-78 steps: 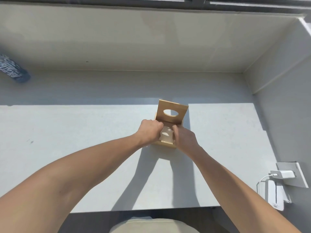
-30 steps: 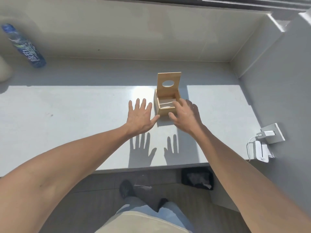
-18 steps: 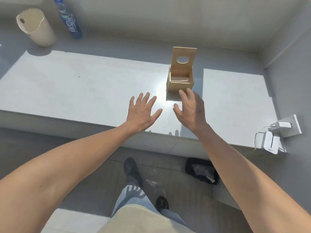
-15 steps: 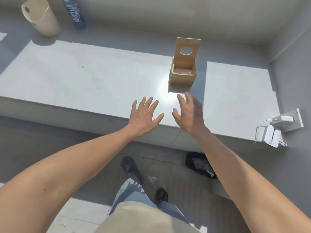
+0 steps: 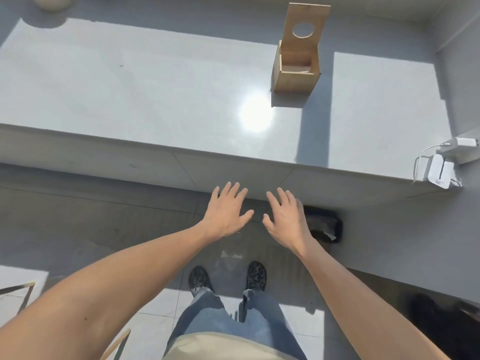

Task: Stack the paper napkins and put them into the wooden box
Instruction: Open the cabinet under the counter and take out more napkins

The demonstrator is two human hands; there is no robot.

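Both hands, left point(image 5: 228, 211) and right point(image 5: 284, 216), hover spread and empty, well apart from the box point(image 5: 296, 74) on the tabletop point(image 5: 130, 87); napkins point(image 5: 296, 69) lie inside.

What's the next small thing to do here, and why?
Probably reach the right hand back to the wooden box and swing its lid down. The lid stands upright, pale napkins seem to lie inside already, and both the right and the left hand are empty, spread open, short of the counter.
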